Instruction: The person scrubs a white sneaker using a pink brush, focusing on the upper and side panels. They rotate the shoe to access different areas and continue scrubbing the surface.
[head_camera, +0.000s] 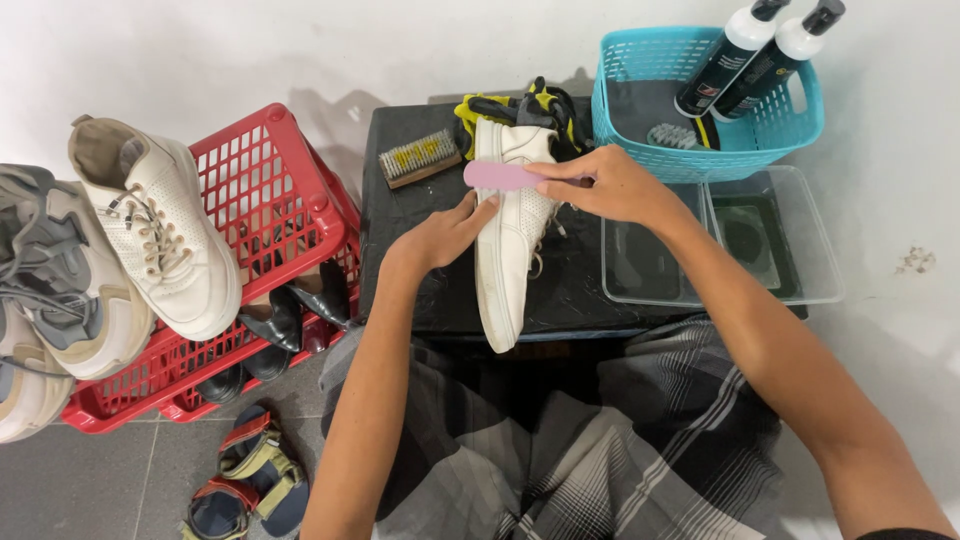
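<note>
— What's in the right hand (610, 185)?
— A flat pink eraser block (502, 176), pinched against the white leather sneaker (510, 240) lying on its side on the black table (400, 215).
— And the left hand (445, 235)?
— Fingers spread, steadying the sneaker.

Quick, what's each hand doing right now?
Left hand: open, fingers resting on the white shoe.
Right hand: closed, holding the pink block on the shoe.
</note>
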